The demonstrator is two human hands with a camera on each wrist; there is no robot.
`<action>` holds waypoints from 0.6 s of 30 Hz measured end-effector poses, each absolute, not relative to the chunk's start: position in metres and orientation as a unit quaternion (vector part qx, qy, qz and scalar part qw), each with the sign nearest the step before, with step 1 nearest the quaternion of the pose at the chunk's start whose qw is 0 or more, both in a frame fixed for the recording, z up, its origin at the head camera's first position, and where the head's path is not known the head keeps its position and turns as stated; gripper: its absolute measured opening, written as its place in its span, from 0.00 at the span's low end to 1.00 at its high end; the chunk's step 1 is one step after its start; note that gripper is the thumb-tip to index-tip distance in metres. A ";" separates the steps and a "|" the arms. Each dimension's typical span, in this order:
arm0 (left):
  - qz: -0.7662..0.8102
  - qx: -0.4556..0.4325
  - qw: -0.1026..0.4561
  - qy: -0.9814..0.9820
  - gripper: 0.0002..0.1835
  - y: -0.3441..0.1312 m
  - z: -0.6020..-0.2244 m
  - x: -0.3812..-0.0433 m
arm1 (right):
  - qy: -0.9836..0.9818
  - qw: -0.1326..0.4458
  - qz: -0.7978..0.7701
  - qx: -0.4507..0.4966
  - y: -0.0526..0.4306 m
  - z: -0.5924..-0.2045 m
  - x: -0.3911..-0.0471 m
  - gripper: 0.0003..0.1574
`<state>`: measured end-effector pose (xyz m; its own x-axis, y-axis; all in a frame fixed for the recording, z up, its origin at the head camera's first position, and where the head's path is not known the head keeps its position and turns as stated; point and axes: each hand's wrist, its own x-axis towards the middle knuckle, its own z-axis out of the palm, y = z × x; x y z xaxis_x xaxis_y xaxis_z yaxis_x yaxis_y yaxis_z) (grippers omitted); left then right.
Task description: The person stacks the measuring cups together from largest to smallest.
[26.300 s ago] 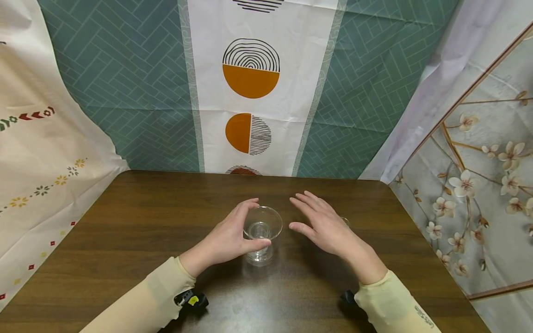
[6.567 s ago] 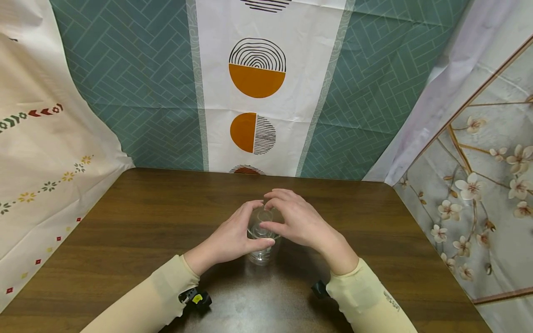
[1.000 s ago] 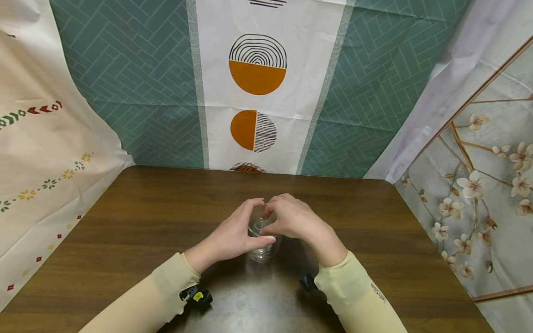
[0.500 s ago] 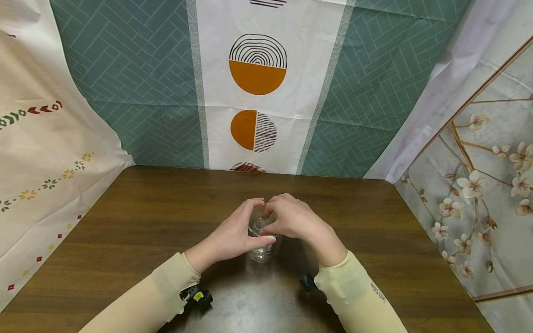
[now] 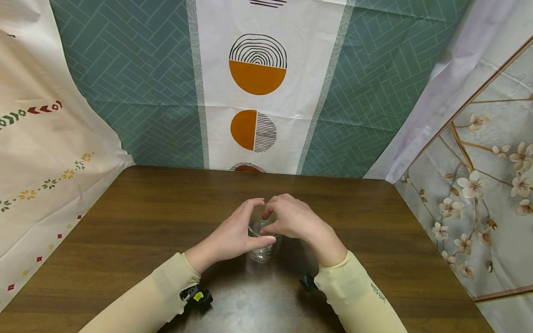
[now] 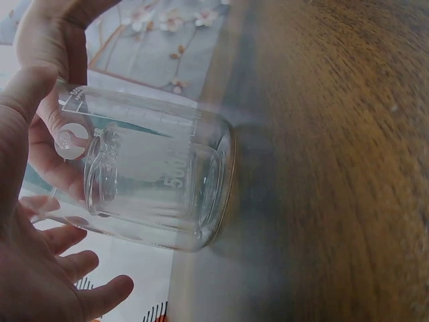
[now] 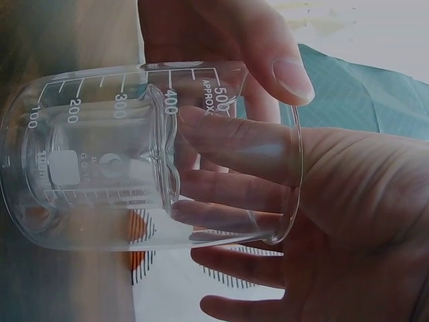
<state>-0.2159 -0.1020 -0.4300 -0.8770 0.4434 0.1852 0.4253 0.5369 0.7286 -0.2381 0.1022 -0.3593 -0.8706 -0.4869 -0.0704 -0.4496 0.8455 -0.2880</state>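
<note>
A large clear glass beaker (image 5: 261,255) with white volume markings stands upright on the table. My left hand (image 5: 231,237) grips it from the left near the rim, thumb in front and fingers behind. Inside, a smaller beaker (image 7: 65,168) sits near the bottom; the doubled glass rims suggest another nested in it, though I cannot be sure. From the right, my right hand (image 5: 297,219) reaches down into the large beaker's mouth. Its thumb and first fingers (image 7: 234,182) are spread at the smaller beaker's rim, with no clear pinch. The outer fingers lie outside the large beaker.
The beakers stand around the middle of a brown wooden table (image 5: 166,194). A green and white patterned cloth (image 5: 262,92) hangs behind. A cream cloth (image 5: 50,138) borders the left, and a floral cloth (image 5: 479,208) the right.
Earlier my right hand was apart, to the right of the large beaker; since then it has moved into its mouth. In the last half second the inner beaker appears slightly lower, while both hands stay put.
</note>
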 end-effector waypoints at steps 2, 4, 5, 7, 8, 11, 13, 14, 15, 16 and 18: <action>0.412 0.247 0.011 0.877 0.55 -0.102 -0.430 -0.216 | 0.958 0.070 -0.133 -0.245 0.102 -0.359 -0.238 0.15; 0.412 0.247 0.010 0.877 0.55 -0.102 -0.430 -0.216 | 0.958 0.070 -0.133 -0.246 0.102 -0.359 -0.238 0.16; 0.411 0.248 0.010 0.877 0.54 -0.102 -0.430 -0.216 | 0.957 0.070 -0.134 -0.246 0.102 -0.359 -0.238 0.16; 0.411 0.248 0.010 0.877 0.54 -0.102 -0.430 -0.216 | 0.957 0.069 -0.134 -0.248 0.103 -0.359 -0.238 0.16; 0.411 0.249 0.010 0.877 0.54 -0.102 -0.430 -0.216 | 0.957 0.069 -0.134 -0.248 0.103 -0.359 -0.238 0.16; 0.412 0.250 0.011 0.876 0.54 -0.102 -0.429 -0.216 | 0.956 0.069 -0.135 -0.250 0.103 -0.360 -0.238 0.16; 0.413 0.250 0.012 0.876 0.54 -0.102 -0.429 -0.215 | 0.956 0.069 -0.135 -0.250 0.103 -0.360 -0.238 0.16; 0.413 0.250 0.013 0.876 0.55 -0.102 -0.429 -0.215 | 0.956 0.070 -0.136 -0.250 0.103 -0.360 -0.238 0.16; 0.414 0.249 0.013 0.876 0.55 -0.102 -0.429 -0.215 | 0.956 0.069 -0.135 -0.250 0.103 -0.360 -0.238 0.16; 0.414 0.249 0.013 0.875 0.55 -0.102 -0.429 -0.215 | 0.956 0.068 -0.134 -0.251 0.103 -0.360 -0.238 0.16; 0.415 0.247 0.014 0.875 0.55 -0.102 -0.429 -0.215 | 0.956 0.068 -0.134 -0.251 0.103 -0.360 -0.238 0.16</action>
